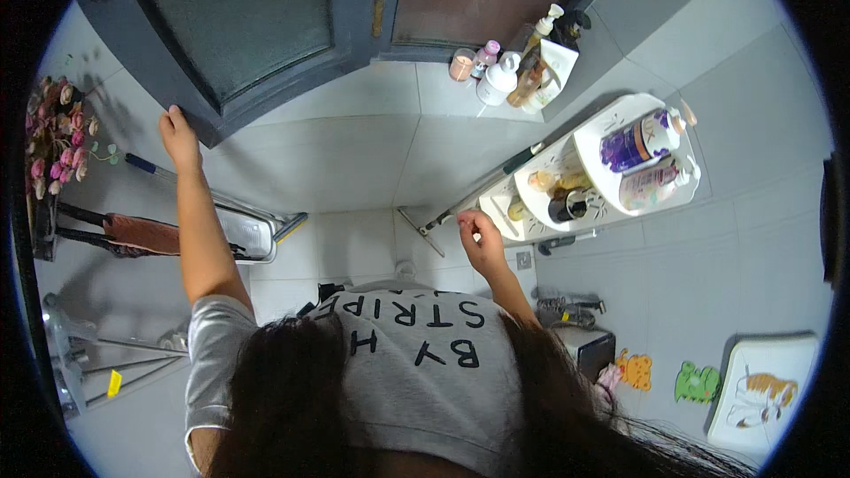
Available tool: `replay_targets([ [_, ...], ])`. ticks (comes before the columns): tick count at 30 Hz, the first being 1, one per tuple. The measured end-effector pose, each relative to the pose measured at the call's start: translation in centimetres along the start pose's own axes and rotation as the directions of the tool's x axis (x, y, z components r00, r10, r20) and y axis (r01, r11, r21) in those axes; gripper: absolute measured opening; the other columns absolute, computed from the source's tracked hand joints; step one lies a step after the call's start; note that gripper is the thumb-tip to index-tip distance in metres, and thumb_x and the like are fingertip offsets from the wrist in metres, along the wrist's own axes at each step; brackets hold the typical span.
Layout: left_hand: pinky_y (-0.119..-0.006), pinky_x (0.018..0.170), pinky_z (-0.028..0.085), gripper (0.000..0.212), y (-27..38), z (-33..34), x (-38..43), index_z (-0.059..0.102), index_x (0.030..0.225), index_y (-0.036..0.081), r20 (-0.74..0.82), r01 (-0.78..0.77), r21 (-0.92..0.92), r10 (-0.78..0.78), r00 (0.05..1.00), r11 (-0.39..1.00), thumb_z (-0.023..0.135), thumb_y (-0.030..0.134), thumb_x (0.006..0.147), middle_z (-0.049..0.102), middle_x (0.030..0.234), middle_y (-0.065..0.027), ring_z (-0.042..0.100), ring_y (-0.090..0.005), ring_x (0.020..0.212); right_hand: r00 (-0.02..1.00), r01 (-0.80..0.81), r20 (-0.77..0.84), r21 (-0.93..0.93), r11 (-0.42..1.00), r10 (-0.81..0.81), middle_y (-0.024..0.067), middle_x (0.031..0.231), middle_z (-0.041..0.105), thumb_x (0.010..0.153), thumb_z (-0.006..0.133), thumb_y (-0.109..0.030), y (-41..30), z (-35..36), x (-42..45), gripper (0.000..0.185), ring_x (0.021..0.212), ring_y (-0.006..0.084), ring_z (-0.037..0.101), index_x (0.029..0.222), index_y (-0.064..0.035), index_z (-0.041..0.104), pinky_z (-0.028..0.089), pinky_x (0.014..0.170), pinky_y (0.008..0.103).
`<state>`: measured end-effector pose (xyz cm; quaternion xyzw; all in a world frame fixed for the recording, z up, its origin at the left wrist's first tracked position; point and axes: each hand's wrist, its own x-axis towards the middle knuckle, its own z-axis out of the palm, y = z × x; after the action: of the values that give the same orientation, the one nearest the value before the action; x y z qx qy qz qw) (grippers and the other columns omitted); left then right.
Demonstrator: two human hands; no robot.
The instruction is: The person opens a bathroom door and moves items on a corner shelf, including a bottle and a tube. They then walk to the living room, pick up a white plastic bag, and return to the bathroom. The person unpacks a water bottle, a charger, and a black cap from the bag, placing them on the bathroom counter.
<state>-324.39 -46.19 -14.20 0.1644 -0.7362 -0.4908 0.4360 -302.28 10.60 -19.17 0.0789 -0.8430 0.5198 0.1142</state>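
My left hand (179,136) grips the lower left corner of a grey-framed window sash (279,76) with a dark glass pane. The sash stands swung inward, at an angle to the window frame. My right hand (483,242) hangs in the air at the right with loosely curled fingers, and I see nothing in it. Just beyond it, a floor squeegee (423,231) leans beside a white corner shelf (503,220). On the tiled sill (392,89) stand a candle in a glass (462,65), a white pump bottle (497,81) and several other bottles.
Pump bottles (641,143) and small jars (568,204) fill the wall shelf. At the left are artificial flowers (63,139), a blue-handled mop (143,164), a long white plastic bin (249,236) and metal rails (133,365). A black box (593,352) sits low at the right.
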Motion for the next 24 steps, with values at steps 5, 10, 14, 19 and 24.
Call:
replay_targets([
  [5, -0.028, 0.071, 0.040, 0.035, 5.8, -2.4, -7.6, 0.054, 0.093, -0.002, 0.055, -0.042, -0.070, 0.046, 0.997, 0.997, 0.051, 0.032, 0.096, 0.052, 0.082, -0.0036, 0.045, -0.0122, 0.076, 1.000, 0.022, 0.010, -0.078, 0.997, -0.021, 0.0102, 0.094, 0.057, 0.084, 0.060, -0.004, -5.8, 5.3, -0.3, 0.024, 0.082, 0.0196, 0.053, 0.108, -0.0028, 0.057, 0.047, 0.072, 0.0307],
  [10, -0.024, 0.068, 0.038, 0.025, 8.0, -6.2, -14.4, 0.053, 0.090, 0.000, 0.283, -0.042, -0.149, 0.083, 0.955, 0.988, 0.058, 0.025, 0.094, 0.048, 0.080, -0.0006, 0.042, -0.0092, 0.076, 0.970, 0.243, 0.036, -0.033, 0.970, -0.241, 0.0151, 0.116, 0.053, 0.080, 0.064, -0.002, -13.9, 11.1, 2.3, 0.045, 0.105, 0.0300, 0.052, 0.122, -0.0041, 0.049, 0.045, 0.088, 0.0364],
  [14, -0.027, 0.073, 0.042, 0.015, 11.2, -7.8, -20.5, 0.056, 0.092, 0.001, 0.474, 0.075, -0.301, 0.081, 0.877, 0.951, 0.060, 0.015, 0.091, 0.055, 0.084, -0.0039, 0.050, -0.0123, 0.081, 0.948, 0.314, 0.055, 0.016, 0.949, -0.314, 0.0191, 0.132, 0.042, 0.077, 0.071, -0.005, -19.3, 13.6, 2.5, 0.067, 0.120, 0.0333, 0.045, 0.134, -0.0024, 0.036, 0.042, 0.096, 0.0379],
  [19, -0.031, 0.077, 0.046, 0.008, 14.8, -9.2, -22.2, 0.061, 0.095, 0.002, 0.694, -0.324, -0.388, 0.504, 0.514, 0.863, 0.057, 0.005, 0.089, 0.060, 0.096, -0.0091, 0.056, -0.0199, 0.082, 0.960, 0.267, -0.086, -0.017, 0.964, -0.268, 0.0227, 0.133, 0.040, 0.076, 0.075, -0.017, -20.0, 13.8, 0.2, 0.079, 0.121, 0.0374, 0.043, 0.138, 0.0002, 0.030, 0.038, 0.100, 0.0419],
  [24, -0.032, 0.075, 0.045, 0.016, 14.6, -8.1, -22.5, 0.063, 0.100, 0.004, 0.792, -0.131, -0.384, 0.399, 0.462, 0.914, 0.056, 0.001, 0.085, 0.057, 0.111, -0.0141, 0.055, -0.0266, 0.100, 0.923, 0.068, -0.373, -0.074, 0.995, -0.091, 0.0238, 0.120, 0.049, 0.086, 0.064, -0.019, -15.4, 11.1, 0.2, 0.054, 0.111, 0.0377, 0.048, 0.128, 0.0037, 0.039, 0.038, 0.097, 0.0431],
])
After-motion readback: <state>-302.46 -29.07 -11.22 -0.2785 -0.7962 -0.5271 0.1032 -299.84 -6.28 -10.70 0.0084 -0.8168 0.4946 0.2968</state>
